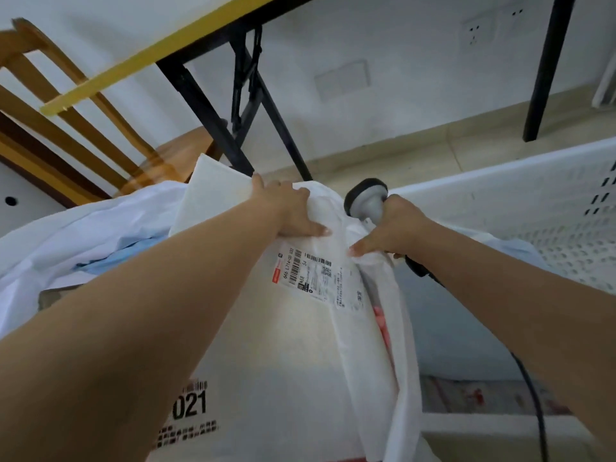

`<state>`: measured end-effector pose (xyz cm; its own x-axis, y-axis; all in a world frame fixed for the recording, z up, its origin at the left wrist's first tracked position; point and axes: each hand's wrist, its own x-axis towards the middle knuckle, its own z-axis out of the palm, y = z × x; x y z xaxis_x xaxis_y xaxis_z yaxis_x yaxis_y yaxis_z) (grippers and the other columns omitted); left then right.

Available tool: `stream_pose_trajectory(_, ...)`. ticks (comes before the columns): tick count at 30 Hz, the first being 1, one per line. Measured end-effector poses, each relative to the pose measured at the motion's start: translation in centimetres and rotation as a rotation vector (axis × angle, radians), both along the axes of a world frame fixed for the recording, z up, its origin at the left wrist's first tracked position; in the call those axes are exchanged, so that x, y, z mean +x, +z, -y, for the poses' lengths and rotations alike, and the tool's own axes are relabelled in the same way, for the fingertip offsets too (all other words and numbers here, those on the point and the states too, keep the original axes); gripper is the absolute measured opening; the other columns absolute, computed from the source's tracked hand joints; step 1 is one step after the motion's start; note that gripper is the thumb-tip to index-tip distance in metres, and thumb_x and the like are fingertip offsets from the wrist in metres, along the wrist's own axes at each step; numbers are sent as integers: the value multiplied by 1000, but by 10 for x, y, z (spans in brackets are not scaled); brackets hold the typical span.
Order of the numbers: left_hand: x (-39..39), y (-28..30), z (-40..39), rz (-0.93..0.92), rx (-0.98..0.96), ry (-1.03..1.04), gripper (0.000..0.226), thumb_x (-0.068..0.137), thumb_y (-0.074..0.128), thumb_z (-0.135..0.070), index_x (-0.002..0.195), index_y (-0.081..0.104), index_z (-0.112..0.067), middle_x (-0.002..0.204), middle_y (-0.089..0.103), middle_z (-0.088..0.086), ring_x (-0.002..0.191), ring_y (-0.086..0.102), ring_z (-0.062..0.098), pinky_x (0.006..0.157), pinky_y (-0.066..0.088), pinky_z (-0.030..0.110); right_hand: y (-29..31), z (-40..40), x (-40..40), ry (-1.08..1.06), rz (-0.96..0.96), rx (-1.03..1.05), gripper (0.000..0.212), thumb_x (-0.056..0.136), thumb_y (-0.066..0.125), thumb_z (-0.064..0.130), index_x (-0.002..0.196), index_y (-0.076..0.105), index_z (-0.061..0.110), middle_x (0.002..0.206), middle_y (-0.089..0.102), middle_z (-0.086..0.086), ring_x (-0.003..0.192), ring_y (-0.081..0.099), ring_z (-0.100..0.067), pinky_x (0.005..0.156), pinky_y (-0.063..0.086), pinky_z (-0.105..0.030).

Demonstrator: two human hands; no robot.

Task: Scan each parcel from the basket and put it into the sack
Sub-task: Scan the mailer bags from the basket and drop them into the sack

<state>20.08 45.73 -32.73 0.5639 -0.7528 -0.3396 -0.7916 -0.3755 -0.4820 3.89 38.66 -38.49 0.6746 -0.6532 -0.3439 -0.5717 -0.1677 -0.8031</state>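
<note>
Hands first: our left hand (293, 211) lies flat with straight fingers on the far end of a white parcel (300, 328), while our right hand (396, 228) grips the scanner (366, 198) and thumbs the parcel's right edge. We see the parcel's label (316, 278) facing up, the sack (83, 235) open on the left, and the basket (533, 211) on the right.

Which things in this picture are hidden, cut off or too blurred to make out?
- Head view: small print on the shipping label is too blurred to read.
- Inside of the white basket: the right hand, holding the barcode scanner, hides part of it.
- Sack's contents: hidden by the parcel under the left hand.
</note>
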Motion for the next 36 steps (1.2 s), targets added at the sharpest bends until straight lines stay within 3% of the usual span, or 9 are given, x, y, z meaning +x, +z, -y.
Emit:
stream_pose_trajectory(2, 4, 1, -2, -18, 13, -5, 104, 66, 47, -91, 148, 34, -29, 150, 41, 11, 140, 32, 34, 116, 7, 57, -4, 0, 8, 19, -42, 21, 74, 65, 90, 24, 120, 45, 3, 91, 52, -6, 72, 58, -19, 47, 43, -25)
stream_pose_trajectory(7, 9, 21, -20, -50, -12, -114, 107, 57, 48, -94, 149, 24, -44, 148, 41, 8, 137, 32, 35, 118, 11, 53, -26, 1, 16, -127, -51, -74, 29, 79, 69, 7, 74, 41, 10, 74, 48, -4, 61, 51, -17, 48, 38, -24)
stream_pose_trajectory(12, 1, 40, -33, -77, 28, -110, 94, 58, 55, -90, 139, 45, -43, 137, 51, -1, 128, 43, 28, 111, 26, 44, -19, -4, 23, -530, 298, 81, 27, 85, 64, 8, 109, 54, 4, 98, 51, -6, 90, 54, -21, 72, 42, -28)
stream_pose_trajectory(16, 2, 27, -45, -144, 70, -10, 80, 70, 65, -75, 139, 50, -38, 142, 49, -5, 130, 44, 23, 107, 36, 41, 1, -12, 21, -570, 463, 175, 22, 84, 63, 4, 104, 53, 5, 97, 53, -7, 89, 57, -23, 73, 46, -32)
stream_pose_trajectory(22, 26, 11, -42, 240, -13, -22, 77, 85, 52, -70, 151, 31, -35, 151, 36, 14, 139, 30, 39, 116, 19, 50, 31, -5, 0, -510, 531, 191, 27, 83, 68, 10, 101, 48, 12, 89, 53, -1, 82, 57, -17, 72, 50, -33)
stream_pose_trajectory(25, 33, -7, -51, 137, -50, 12, 72, 94, 39, -64, 155, 18, -32, 159, 22, 15, 146, 16, 38, 119, 7, 54, 27, -8, -10, -458, 487, 233, 39, 79, 80, 22, 104, 54, 6, 91, 61, -6, 80, 63, -21, 63, 52, -33)
stream_pose_trajectory(28, 22, -16, -50, 10, -34, 6, 68, 97, 28, -63, 155, 17, -30, 163, 13, 10, 150, 9, 32, 119, 2, 53, 28, -8, -24, -450, 486, 268, 48, 71, 87, 35, 96, 60, 4, 76, 65, -9, 59, 63, -19, 55, 52, -30)
stream_pose_trajectory(32, -9, 0, -40, -76, -136, 17, 57, 99, 37, -55, 148, 37, -25, 155, 35, 5, 143, 30, 28, 117, 19, 47, 27, -6, -50, -521, 478, 305, 43, 73, 86, 34, 93, 63, 4, 82, 73, -8, 50, 55, -14, 53, 49, -27)
stream_pose_trajectory(36, -46, 27, -35, -102, -538, -55, 32, 99, 47, -37, 123, 62, -21, 124, 62, 5, 109, 59, 28, 89, 51, 41, 30, -2, -93, -559, 483, 340, 33, 80, 80, 22, 98, 63, 0, 89, 73, -14, 49, 54, -14, 53, 49, -28)
